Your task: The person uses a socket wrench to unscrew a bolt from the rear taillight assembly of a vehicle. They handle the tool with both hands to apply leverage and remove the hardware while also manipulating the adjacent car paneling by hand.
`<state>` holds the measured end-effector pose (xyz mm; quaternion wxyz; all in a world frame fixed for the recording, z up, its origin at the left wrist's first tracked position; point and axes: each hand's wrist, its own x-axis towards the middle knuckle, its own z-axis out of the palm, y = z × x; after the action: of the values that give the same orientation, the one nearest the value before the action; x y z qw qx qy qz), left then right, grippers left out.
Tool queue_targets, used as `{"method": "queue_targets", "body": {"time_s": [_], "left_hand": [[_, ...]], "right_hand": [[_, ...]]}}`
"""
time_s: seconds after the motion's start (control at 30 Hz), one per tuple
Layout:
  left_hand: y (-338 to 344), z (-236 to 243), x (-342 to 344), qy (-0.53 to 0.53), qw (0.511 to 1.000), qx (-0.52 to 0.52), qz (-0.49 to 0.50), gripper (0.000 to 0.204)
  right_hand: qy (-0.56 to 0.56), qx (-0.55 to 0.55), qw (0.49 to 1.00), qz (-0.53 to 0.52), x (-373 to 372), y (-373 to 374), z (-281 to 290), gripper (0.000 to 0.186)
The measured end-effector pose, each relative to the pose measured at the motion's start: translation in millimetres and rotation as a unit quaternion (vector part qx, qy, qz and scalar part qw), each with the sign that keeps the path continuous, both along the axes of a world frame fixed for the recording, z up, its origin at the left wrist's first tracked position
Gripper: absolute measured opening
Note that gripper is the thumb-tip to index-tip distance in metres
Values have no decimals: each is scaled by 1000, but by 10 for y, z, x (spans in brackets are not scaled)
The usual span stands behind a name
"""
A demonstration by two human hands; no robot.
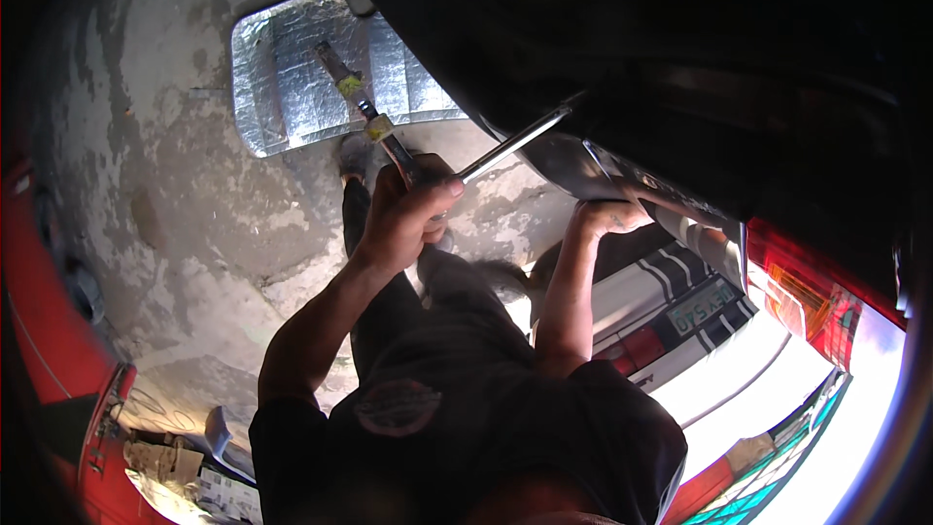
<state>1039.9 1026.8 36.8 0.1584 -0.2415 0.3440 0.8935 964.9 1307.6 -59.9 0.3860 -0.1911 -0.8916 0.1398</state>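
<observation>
My left hand (413,206) is closed around a dark metal bar (347,83) with yellow-green bands, which sticks out beyond the thumb side toward the far left. From the same fist a slim shiny metal rod (515,144) runs up to the right. Its far end meets or overlaps the underside of a dark car body panel (671,107); whether it touches cannot be told. My right hand (614,218) reaches up to the lower edge of this bodywork, near a shiny curved strip. Its fingers are largely hidden there, so their grip does not show.
A silver foil-faced sheet (292,78) lies on the stained concrete floor (194,224). Behind me on the right stands a white car with black stripes (709,369). A red tail light (792,282) borders the dark bodywork. Red vehicle parts (49,321) line the left.
</observation>
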Motion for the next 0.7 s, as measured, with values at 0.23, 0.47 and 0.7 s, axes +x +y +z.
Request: {"method": "queue_targets", "body": {"time_s": [0.23,0.47,0.7], "left_hand": [[-41,6,-21,-107,958,262,-37,24],[-55,99,-51,8,995,-85,-44,18],[-239,35,-240,339,721,-598,-84,23]], "right_hand": [[43,-130,990,26,-19,-123,126,36],[58,-180,982,28,6,-150,164,29],[75,-167,983,12,-8,-158,132,27]]}}
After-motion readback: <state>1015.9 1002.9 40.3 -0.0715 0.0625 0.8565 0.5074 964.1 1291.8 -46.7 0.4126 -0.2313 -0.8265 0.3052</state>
